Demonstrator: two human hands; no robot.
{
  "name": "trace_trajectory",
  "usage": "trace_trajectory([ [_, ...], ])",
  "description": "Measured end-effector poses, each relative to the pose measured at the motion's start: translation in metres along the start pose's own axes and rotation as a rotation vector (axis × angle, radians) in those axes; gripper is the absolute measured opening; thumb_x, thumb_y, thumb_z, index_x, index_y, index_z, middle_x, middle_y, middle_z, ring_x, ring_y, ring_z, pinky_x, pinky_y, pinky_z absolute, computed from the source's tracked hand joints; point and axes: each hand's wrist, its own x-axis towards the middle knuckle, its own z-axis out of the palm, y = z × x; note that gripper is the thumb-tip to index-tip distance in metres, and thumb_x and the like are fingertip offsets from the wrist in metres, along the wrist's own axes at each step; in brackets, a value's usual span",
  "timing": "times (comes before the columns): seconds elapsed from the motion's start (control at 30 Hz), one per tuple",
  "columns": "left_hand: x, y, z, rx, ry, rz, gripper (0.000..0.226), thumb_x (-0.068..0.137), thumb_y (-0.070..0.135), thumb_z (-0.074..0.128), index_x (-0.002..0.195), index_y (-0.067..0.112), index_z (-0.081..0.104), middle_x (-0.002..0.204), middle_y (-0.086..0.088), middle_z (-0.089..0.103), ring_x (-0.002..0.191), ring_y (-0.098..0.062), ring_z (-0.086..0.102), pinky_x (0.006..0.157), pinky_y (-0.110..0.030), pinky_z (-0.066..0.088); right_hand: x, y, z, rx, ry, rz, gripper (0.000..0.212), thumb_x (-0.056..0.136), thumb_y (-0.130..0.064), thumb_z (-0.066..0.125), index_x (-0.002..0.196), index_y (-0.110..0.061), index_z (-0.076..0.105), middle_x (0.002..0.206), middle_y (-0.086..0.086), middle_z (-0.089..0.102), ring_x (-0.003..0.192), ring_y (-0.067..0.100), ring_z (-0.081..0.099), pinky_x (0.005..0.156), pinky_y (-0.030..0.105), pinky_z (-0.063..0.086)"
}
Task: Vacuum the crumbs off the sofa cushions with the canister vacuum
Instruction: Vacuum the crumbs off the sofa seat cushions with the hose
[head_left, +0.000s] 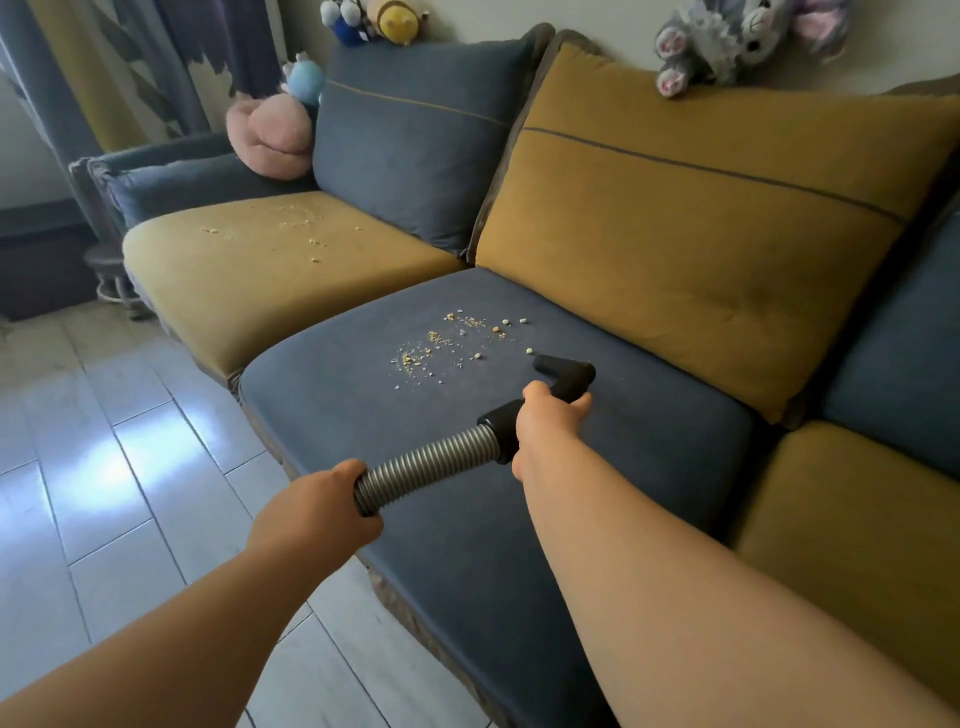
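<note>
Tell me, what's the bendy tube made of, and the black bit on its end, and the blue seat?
Bendy tube: probably flexible plastic, grey with a slight sheen; close ridges run along it. Black bit: likely hard plastic, smooth and matte. Blue seat: soft fabric, perhaps velvety; dull, with faint patchy shading.

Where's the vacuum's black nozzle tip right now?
In the head view, the black plastic nozzle sits right of centre over the blue seat cushion, just right of its scattered pale crumbs, held by the right hand.
</note>
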Motion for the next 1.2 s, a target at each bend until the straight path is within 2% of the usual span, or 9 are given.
trace_trajectory([
  [0.1,0.004,0.002,-0.012,0.014,0.043,-0.003,0.016,0.075,0.031,0.062,0.084,0.03,0.05,0.067,0.006,0.058,0.061,-0.013,0.058,0.06,-0.03,0.056,-0.002,-0.004,0.0,0.003,0.028,0.01,0.079,0.09,-0.026,0.055,0.148,-0.045,0.005,0.134,0.008,0.047,0.079,0.027,0.045,0.054,0.038,0.039],
  [0.2,0.004,0.004,-0.024,0.031,0.057,-0.008,0.017,0.074,0.031,0.063,0.087,0.031,0.052,0.068,0.006,0.06,0.062,-0.014,0.06,0.062,-0.031,0.058,-0.006,-0.007,0.0,0.025,0.029,0.012,0.079,0.089,-0.025,0.055,0.148,-0.044,0.007,0.126,0.007,0.047,0.074,0.027,0.047,0.061,0.041,0.043],
  [0.3,-0.001,0.011,-0.025,0.038,0.054,-0.013,0.018,0.075,0.031,0.064,0.089,0.031,0.053,0.07,0.006,0.061,0.064,-0.014,0.061,0.064,-0.034,0.059,-0.007,-0.009,-0.01,0.016,0.033,0.02,0.079,0.089,-0.024,0.055,0.148,-0.044,0.006,0.119,0.007,0.045,0.063,0.024,0.042,0.045,0.035,0.038],
  [0.37,-0.005,0.021,-0.022,0.042,0.041,-0.011,0.016,0.076,0.03,0.063,0.089,0.03,0.054,0.07,0.006,0.061,0.064,-0.014,0.061,0.064,-0.033,0.059,-0.004,-0.011,-0.019,0.01,0.045,0.019,0.078,0.09,-0.024,0.054,0.148,-0.044,0.006,0.122,0.009,0.047,0.062,0.023,0.04,0.042,0.035,0.036],
  [0.5,-0.01,0.049,-0.016,0.048,0.049,0.01,0.014,0.076,0.03,0.062,0.084,0.03,0.051,0.068,0.007,0.059,0.061,-0.012,0.058,0.055,-0.026,0.051,0.004,-0.018,-0.043,0.04,0.081,0.016,0.076,0.091,-0.024,0.053,0.149,-0.042,0.006,0.127,0.008,0.048,0.073,0.026,0.043,0.058,0.041,0.041],
  [0.63,-0.011,0.075,-0.013,0.062,0.06,0.019,0.016,0.073,0.032,0.063,0.081,0.031,0.048,0.067,0.007,0.058,0.059,-0.01,0.056,0.052,-0.025,0.05,0.009,-0.028,-0.07,0.078,0.087,0.019,0.076,0.091,-0.024,0.055,0.15,-0.04,0.009,0.129,0.007,0.046,0.073,0.026,0.042,0.058,0.042,0.04],
  [0.93,-0.005,0.115,-0.002,0.089,0.05,0.07,0.016,0.072,0.032,0.063,0.077,0.031,0.047,0.064,0.007,0.057,0.058,-0.009,0.055,0.05,-0.024,0.047,0.025,-0.046,-0.112,0.074,0.101,0.037,0.077,0.092,-0.02,0.055,0.15,-0.038,0.008,0.14,0.01,0.042,0.113,0.035,0.049,0.07,0.048,0.041],
  [1.07,0.003,0.12,-0.003,0.097,0.103,0.047,0.017,0.073,0.033,0.063,0.078,0.031,0.047,0.064,0.007,0.056,0.057,-0.01,0.054,0.049,-0.023,0.044,0.033,-0.055,-0.107,0.036,0.087,0.05,0.076,0.092,-0.022,0.056,0.15,-0.038,0.009,0.139,0.009,0.042,0.103,0.032,0.047,0.065,0.045,0.04],
  [1.2,0.013,0.115,-0.01,0.13,0.144,0.034,0.017,0.073,0.035,0.063,0.084,0.03,0.051,0.065,0.007,0.058,0.059,-0.012,0.057,0.057,-0.028,0.055,0.037,-0.06,-0.096,-0.011,0.035,0.073,0.076,0.092,-0.024,0.056,0.15,-0.038,0.009,0.139,0.009,0.04,0.096,0.03,0.042,0.058,0.043,0.038],
])
